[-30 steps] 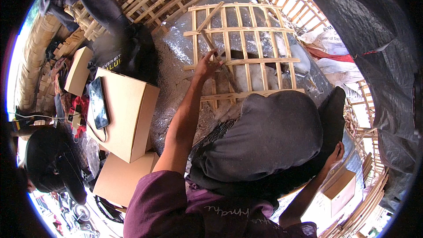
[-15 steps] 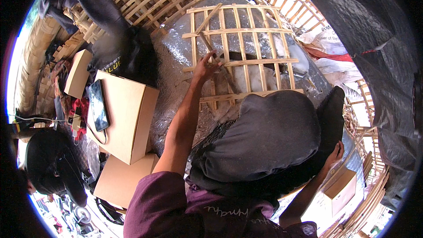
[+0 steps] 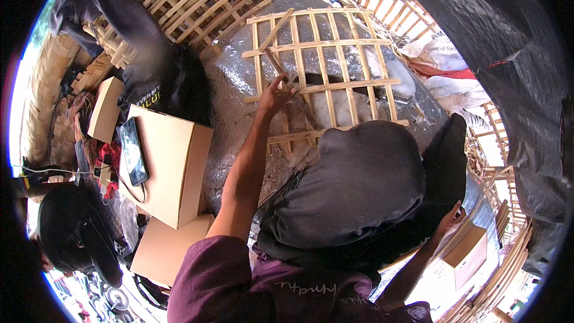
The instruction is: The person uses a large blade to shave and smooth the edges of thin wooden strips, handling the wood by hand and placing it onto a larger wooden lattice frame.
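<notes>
A pale bamboo lattice [image 3: 347, 85] of crossed slats lies ahead of me over a grey, dusty surface. My left hand [image 3: 275, 97] is at the lattice's left side, its fingers closed around the lower end of a thin wooden stick [image 3: 274, 63]. The stick slants up to the left across the slats. Rounded black cloth [image 3: 365, 185] bulges over my lap, in front of the lattice's near edge. Low on the right, my right hand [image 3: 449, 220] has curled fingers beside the black cloth; what is between them, if anything, is too small to name.
Cardboard boxes [image 3: 156, 170] stand at left, a phone [image 3: 133, 151] with a cable on one. Another small box [image 3: 469, 257] is at lower right. Woven bamboo panels [image 3: 197, 0] rise behind, and dark plastic sheeting [image 3: 478, 18] hangs right. A person in a black cap [image 3: 75, 227] is lower left.
The view has shifted slightly, so the lattice sits a little further left and the boxes lower. My left hand stays at the stick; my right hand stays beside the black cloth.
</notes>
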Demonstrator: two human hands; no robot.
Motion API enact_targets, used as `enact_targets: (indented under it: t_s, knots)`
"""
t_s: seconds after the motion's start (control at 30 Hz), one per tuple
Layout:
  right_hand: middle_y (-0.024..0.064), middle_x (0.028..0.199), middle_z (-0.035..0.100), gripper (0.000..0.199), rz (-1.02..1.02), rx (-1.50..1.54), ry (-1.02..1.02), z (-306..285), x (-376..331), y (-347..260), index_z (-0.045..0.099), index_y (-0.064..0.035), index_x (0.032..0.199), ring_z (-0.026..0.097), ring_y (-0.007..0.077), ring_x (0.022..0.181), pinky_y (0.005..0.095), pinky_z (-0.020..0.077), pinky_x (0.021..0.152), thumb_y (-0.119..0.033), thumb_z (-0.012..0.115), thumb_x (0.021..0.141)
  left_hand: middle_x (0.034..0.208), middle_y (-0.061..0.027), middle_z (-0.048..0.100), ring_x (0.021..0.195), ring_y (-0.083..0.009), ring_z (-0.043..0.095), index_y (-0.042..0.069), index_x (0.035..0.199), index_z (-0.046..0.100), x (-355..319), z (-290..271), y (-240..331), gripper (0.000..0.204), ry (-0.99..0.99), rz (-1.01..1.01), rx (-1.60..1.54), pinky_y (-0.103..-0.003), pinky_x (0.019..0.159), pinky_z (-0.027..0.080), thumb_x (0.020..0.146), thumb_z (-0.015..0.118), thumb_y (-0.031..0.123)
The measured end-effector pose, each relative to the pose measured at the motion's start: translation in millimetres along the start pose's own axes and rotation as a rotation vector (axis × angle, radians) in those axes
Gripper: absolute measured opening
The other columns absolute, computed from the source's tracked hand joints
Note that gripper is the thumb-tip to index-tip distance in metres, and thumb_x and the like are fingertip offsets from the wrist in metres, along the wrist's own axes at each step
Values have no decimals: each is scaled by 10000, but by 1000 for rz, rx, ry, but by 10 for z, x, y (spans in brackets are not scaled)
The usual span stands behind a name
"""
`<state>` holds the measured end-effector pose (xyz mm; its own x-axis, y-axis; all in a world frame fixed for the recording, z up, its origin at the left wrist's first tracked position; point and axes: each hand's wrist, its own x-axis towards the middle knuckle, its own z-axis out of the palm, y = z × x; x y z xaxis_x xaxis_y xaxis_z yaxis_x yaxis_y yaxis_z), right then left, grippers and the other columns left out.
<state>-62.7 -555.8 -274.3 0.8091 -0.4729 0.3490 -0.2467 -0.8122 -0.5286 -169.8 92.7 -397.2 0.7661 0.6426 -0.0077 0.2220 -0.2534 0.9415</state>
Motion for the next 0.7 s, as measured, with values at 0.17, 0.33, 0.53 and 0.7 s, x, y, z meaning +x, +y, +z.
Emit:
enact_targets:
  t_s: [0.17, 0.33, 0.53, 0.7]
  knots:
    - [182, 1023, 612, 535, -127, -13, -88, -66, -40, 157, 592, 11, 1093, 604, 341, 829, 437, 476, 727, -488, 546, 907, 1070, -140, 580, 834, -185, 617, 180, 1319, 512, -44, -47, 192, 627, -42, -92, -9, -336, 687, 515, 770, 781, 320]
    - [196, 1088, 602, 567, -165, -55, -106, -29, -151, 87, 575, 4, 1163, 587, 360, 899, 440, 462, 780, -501, 533, 908, 968, -125, 643, 776, -152, 616, 151, 1302, 515, -37, -89, 158, 600, -5, -17, 77, -314, 640, 507, 780, 774, 296]
    - [208, 1076, 605, 581, -79, -21, -38, -179, -199, -161, 573, 9, 1169, 573, 346, 901, 437, 451, 805, -508, 534, 906, 852, -106, 653, 702, -163, 617, 128, 1272, 526, -47, -57, 239, 570, -60, -131, -44, -335, 574, 505, 782, 773, 281]
    - [218, 1037, 620, 570, 25, 64, -231, -176, -178, 29, 587, 17, 1134, 595, 340, 882, 428, 460, 777, -503, 537, 908, 978, -152, 647, 804, -191, 641, 129, 1293, 514, -32, -42, 222, 583, -33, -62, 73, -340, 629, 523, 789, 766, 278]
